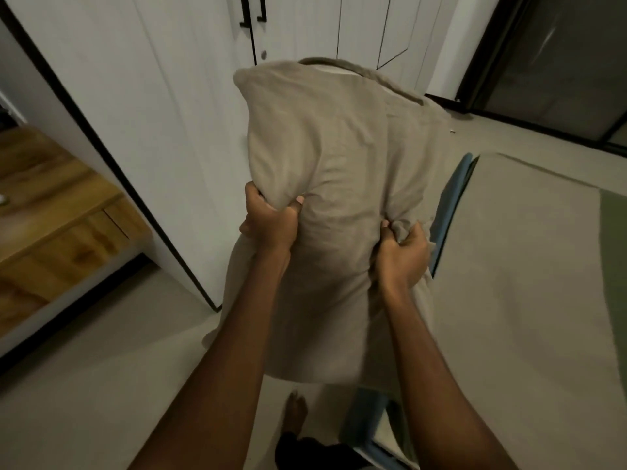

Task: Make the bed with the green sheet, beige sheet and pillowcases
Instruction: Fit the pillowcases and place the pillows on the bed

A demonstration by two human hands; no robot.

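A pillow in a beige pillowcase (339, 157) is held upright in front of me, its open end at the top showing a strip of white pillow (330, 68). My left hand (269, 220) grips the case's left side, fingers curled into the fabric. My right hand (400, 252) bunches the cloth on the right side. Loose case fabric hangs below both hands. To the right lies the bed covered by the beige sheet (529, 266), with a strip of the green sheet (615, 239) at the far right edge.
A white wardrobe (163, 96) with black handles stands straight ahead. A wooden cabinet (51, 205) is at left. The blue mattress edge (451, 205) shows by the bed's corner. A dark glass door (556, 62) is at back right. My bare foot (296, 412) stands on the grey floor.
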